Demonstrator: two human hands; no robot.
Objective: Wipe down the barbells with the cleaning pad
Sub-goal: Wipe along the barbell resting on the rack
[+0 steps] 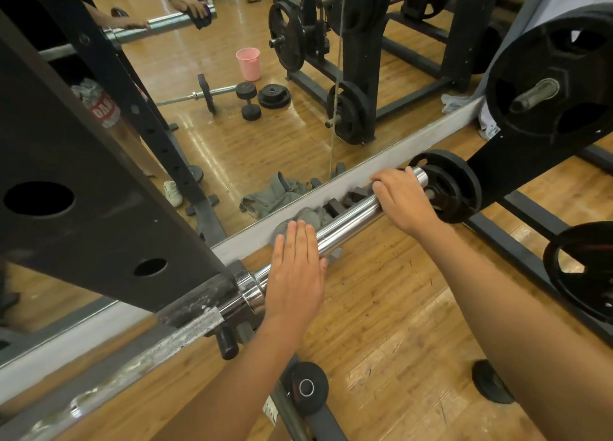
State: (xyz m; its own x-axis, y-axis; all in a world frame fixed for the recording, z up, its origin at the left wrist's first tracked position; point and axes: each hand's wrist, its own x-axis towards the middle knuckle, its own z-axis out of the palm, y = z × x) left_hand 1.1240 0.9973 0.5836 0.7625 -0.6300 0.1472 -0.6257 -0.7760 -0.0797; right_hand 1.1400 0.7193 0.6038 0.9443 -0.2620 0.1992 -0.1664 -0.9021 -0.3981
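Across the middle of the frame the barbell (348, 223) sits racked. It is chrome, stiff and heavy, and probably slick. The left hand (295, 275) rests flat on it with straight fingers. The right hand (403, 198) curls round its end over the soft, light cleaning pad (203, 19), which shows only in the mirror (232, 142), upper left.
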